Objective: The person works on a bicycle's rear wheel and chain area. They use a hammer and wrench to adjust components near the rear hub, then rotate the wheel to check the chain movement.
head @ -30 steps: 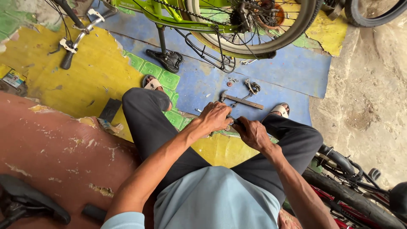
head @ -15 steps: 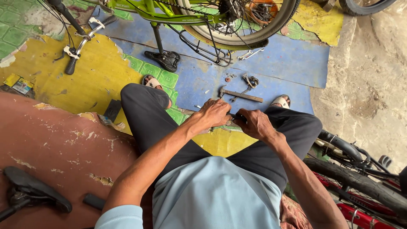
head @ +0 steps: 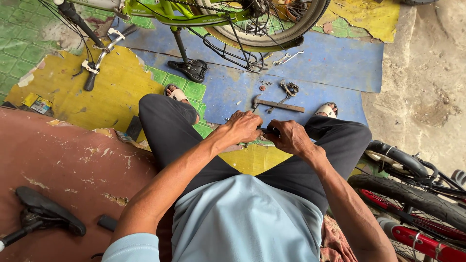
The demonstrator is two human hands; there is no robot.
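Held item: a small dark metal part (head: 268,130), pinched between both hands above our knees, over the blue floor sheet (head: 340,68); its shape is mostly hidden.

Left hand (head: 242,127): fingers curled shut on the part's left end.

Right hand (head: 290,137): closed on its right end, touching the left hand.

Just beyond the hands, on the blue sheet: a wooden-handled hammer (head: 277,105), a silver spanner (head: 287,58), small loose metal fittings (head: 290,88).

At the sheet's far edge: a green bicycle (head: 194,9) with its rear wheel.
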